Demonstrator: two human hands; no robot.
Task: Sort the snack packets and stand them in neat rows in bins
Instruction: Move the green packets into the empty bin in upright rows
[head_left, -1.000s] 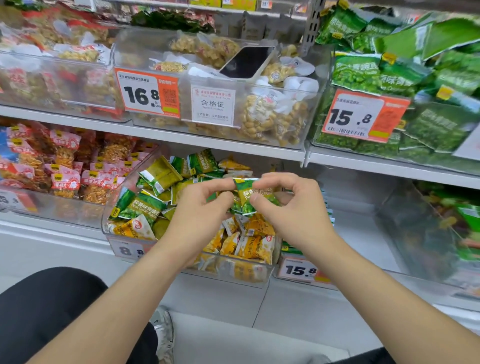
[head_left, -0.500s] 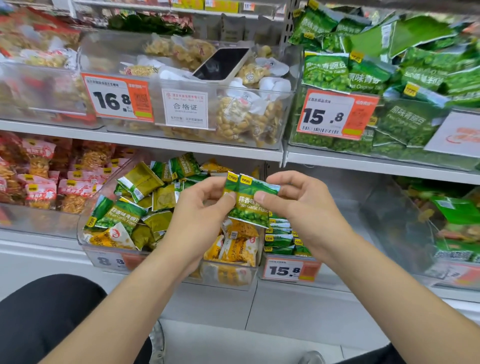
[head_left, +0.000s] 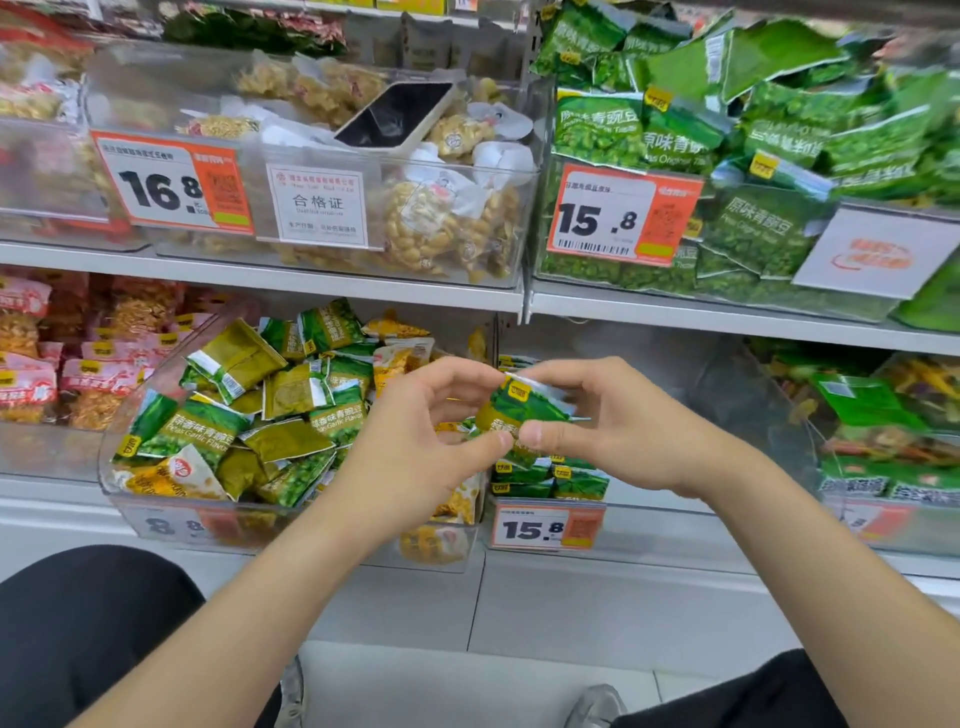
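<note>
Green pea packet (head_left: 522, 408) was pinched two-handed: left grip (head_left: 415, 441) at its 8 o'clock corner, right grip (head_left: 623, 431) at 3 o'clock.

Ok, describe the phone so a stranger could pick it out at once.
Find the upper shelf, then the clear bin on it with the 16.8 price tag. On top of its pale nut packets, right of centre, lies the phone, tilted. Among crinkled bags it is the only flat slab, with a glossy black screen and a cream rim.
</note>
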